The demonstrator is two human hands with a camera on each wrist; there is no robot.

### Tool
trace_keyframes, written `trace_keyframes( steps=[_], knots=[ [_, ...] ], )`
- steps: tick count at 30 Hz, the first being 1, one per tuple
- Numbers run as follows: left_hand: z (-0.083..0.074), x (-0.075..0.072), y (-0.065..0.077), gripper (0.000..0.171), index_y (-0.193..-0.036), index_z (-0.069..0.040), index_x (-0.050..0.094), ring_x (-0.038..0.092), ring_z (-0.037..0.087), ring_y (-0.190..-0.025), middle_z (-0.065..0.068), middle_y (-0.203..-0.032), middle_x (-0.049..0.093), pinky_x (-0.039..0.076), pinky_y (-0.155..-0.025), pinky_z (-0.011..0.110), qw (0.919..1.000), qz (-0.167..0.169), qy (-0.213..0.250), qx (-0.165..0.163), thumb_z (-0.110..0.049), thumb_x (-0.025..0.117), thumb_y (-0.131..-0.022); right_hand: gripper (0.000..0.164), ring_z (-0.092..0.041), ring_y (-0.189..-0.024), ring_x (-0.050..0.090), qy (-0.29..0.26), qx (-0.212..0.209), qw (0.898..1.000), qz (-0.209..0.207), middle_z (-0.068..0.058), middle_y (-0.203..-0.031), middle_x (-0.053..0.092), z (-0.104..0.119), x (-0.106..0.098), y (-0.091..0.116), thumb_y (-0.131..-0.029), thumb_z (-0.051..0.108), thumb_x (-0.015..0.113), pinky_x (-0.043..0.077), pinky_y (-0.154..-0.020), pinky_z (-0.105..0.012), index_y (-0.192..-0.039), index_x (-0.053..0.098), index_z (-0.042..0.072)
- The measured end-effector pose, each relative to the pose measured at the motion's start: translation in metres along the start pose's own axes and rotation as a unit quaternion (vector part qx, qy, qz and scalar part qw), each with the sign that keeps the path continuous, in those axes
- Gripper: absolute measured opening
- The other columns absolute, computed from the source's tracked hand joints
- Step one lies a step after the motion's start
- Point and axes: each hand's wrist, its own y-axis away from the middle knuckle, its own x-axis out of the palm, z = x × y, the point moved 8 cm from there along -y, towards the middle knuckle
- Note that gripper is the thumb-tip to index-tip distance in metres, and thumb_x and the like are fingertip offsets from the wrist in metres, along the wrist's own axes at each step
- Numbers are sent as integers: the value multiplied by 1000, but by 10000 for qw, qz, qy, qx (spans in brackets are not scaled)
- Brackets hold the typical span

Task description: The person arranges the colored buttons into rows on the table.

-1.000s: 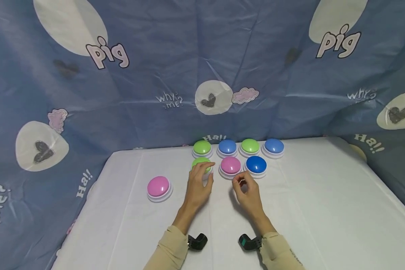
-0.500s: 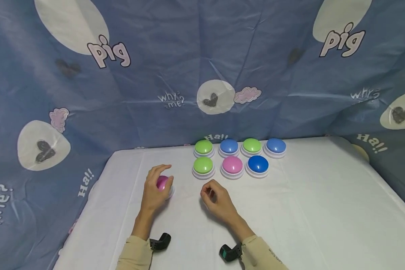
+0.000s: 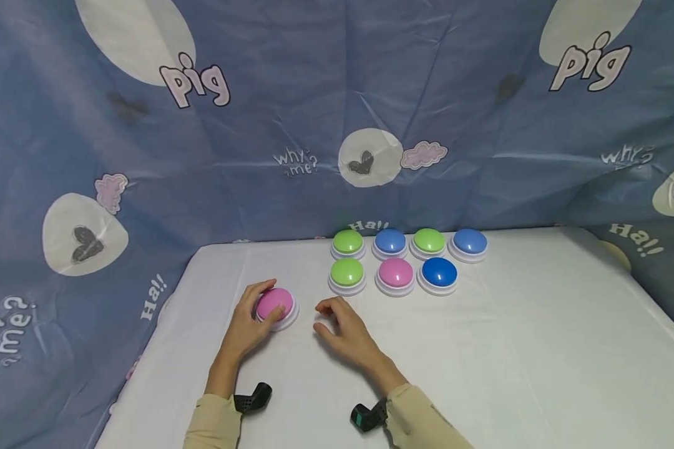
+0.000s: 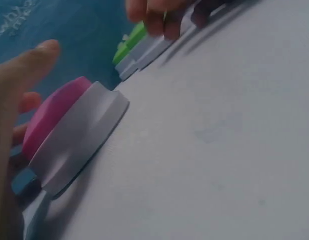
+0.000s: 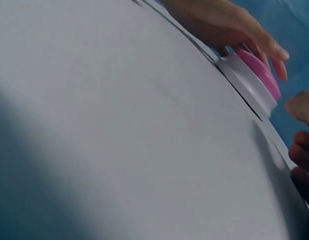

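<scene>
A pink push button [image 3: 273, 304] with a white base sits apart on the left of the white table. My left hand [image 3: 247, 324] reaches around it, fingers along its far left side. In the head view the thumb overlaps the dome's near edge; in the left wrist view the raised thumb [image 4: 32, 65] stands clear of the pink button [image 4: 57, 117]. My right hand [image 3: 345, 333] hovers to the right of that button, fingers loosely bent, thumb apart, holding nothing. In the right wrist view the left hand [image 5: 229, 25] shows behind the pink button [image 5: 254, 80].
Farther back stand green [image 3: 348, 242], blue [image 3: 390, 242], green [image 3: 429, 241] and blue [image 3: 469, 242] buttons in a row. Before them are a green [image 3: 346, 273], a pink [image 3: 395, 273] and a dark blue [image 3: 439, 273] button. A printed blue cloth [image 3: 292, 206] hangs behind the table.
My left hand has moved left from the front green button to the lone pink button. My right hand has moved left too, and its thumb and fingers have parted. The buttons have stayed put.
</scene>
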Motion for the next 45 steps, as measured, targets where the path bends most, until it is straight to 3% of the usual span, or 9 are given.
trace_keyframes(
  steps=[4, 7, 14, 19, 22, 28, 32, 45],
  knots=[
    [7, 4, 3, 68, -138, -16, 47, 50, 22, -124, 3, -134, 50, 41, -102, 38, 9988, 398, -70, -258, -30, 76, -78, 41, -11, -110, 55, 688, -39, 9976, -18, 1, -116, 59, 2, 10, -5, -85, 24, 68, 46, -94, -30, -122, 54, 14],
    [13, 3, 6, 75, -142, -19, 41, 49, 24, -125, 5, -137, 48, 40, -102, 49, 9967, 703, -163, -358, -34, 76, -78, 50, -13, -116, 54, 1181, -45, 9930, 18, 2, -123, 58, 6, 17, -8, -85, 29, 67, 46, -93, -33, -129, 50, 16],
    [31, -13, 11, 90, -145, -20, 37, 40, 28, -135, 6, -141, 47, 31, -110, 53, 9897, 1083, -228, -905, -40, 82, -70, 55, -16, -120, 52, 1609, -10, 9868, 174, 1, -130, 56, 12, 27, -12, -85, 34, 65, 44, -91, -33, -135, 48, 17],
    [31, -7, 10, 86, -140, -24, 44, 40, 21, -135, -1, -138, 48, 32, -111, 47, 9873, 1317, 2, -887, -44, 83, -66, 54, -17, -117, 53, 1670, 126, 9858, 108, 0, -129, 58, 10, 28, -17, -85, 34, 65, 43, -89, -33, -133, 51, 16],
    [29, -4, 8, 83, -137, -27, 46, 42, 19, -133, -4, -136, 50, 32, -110, 46, 9876, 1327, 83, -830, -44, 84, -65, 54, -17, -116, 52, 1816, 156, 9831, 159, 0, -128, 58, 9, 30, -20, -85, 37, 64, 43, -89, -32, -133, 51, 16],
    [24, -4, 6, 81, -134, -31, 50, 44, 22, -129, -2, -135, 53, 23, -107, 55, 9898, 1246, -174, -665, -47, 85, -62, 54, -16, -113, 52, 1937, 177, 9806, 244, 0, -125, 59, 8, 32, -24, -85, 41, 64, 43, -88, -32, -133, 52, 17],
    [24, -4, 7, 81, -132, -33, 52, 45, 22, -128, -4, -133, 55, 20, -107, 54, 9907, 1186, -329, -581, -48, 85, -60, 54, -16, -113, 52, 1916, 181, 9810, 254, 1, -126, 58, 9, 33, -24, -85, 42, 64, 43, -86, -32, -132, 53, 17],
    [21, -3, 9, 79, -129, -35, 54, 46, 19, -126, -7, -130, 57, 25, -106, 58, 9932, 1035, -249, -473, -47, 87, -58, 54, -15, -112, 53, 1713, 110, 9849, 201, 3, -127, 58, 8, 33, -22, -84, 42, 66, 43, -84, -30, -131, 51, 18]
  ],
)
